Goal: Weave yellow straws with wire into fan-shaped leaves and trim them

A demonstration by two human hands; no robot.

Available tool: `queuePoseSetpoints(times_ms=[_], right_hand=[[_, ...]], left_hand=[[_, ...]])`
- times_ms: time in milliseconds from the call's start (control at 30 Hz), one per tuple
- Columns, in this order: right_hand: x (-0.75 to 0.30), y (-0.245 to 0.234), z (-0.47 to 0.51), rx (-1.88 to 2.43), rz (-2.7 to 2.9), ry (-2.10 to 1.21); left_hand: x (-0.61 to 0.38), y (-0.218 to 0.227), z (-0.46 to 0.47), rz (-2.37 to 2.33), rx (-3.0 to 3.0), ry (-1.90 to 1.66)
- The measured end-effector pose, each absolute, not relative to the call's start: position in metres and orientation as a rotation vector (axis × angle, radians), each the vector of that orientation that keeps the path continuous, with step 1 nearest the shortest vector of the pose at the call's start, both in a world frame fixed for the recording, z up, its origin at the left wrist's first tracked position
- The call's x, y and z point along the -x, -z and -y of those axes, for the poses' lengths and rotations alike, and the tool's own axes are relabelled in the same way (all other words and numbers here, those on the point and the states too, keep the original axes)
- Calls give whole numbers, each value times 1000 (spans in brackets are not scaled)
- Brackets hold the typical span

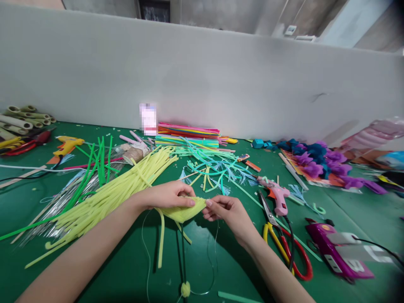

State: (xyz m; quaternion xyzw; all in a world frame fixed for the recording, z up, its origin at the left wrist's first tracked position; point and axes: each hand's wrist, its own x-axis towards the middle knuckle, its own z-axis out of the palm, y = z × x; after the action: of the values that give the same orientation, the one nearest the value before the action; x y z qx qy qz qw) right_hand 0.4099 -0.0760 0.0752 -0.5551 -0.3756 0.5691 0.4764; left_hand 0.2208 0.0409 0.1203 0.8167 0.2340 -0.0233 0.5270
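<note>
Workpiece: a leaf-shaped, pale-yellow piece of fuzzy strip, held up over the near side of the green bench, midway between its left and right sides; the near edge itself is out of view. A thin dark rod runs from beneath it towards a small fuzzy yellow ball.

Hands: my left hand is closed on the piece, thumb flat along its top face. My right hand pinches its right tip between thumb and forefinger. Whether the right also grips the fine clear strand hanging near it, I cannot tell.

Step, in my judgement: shaping or securing that tip. One loose yellow strip hangs down at the left.

Next move, I judge: hold the left grip steady, tighten the right pinch, and draw the tip together without twisting the rod.

Within reach towards the right edge: red-and-yellow-handled metal scissors, blades slightly parted, and a pink plastic glue gun. Towards the left edge: a bundle of long yellow fuzzy strips.
</note>
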Motion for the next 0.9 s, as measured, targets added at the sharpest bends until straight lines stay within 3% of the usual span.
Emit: queuePoseSetpoints(times_ms=[200, 900], right_hand=[[-409, -78, 79, 1364, 886, -1499], [-403, -74, 79, 1264, 908, -1356]], left_hand=[[-219, -127, -41, -592, -1935, 59], [-223, -124, -37, -605, -1922, 10]])
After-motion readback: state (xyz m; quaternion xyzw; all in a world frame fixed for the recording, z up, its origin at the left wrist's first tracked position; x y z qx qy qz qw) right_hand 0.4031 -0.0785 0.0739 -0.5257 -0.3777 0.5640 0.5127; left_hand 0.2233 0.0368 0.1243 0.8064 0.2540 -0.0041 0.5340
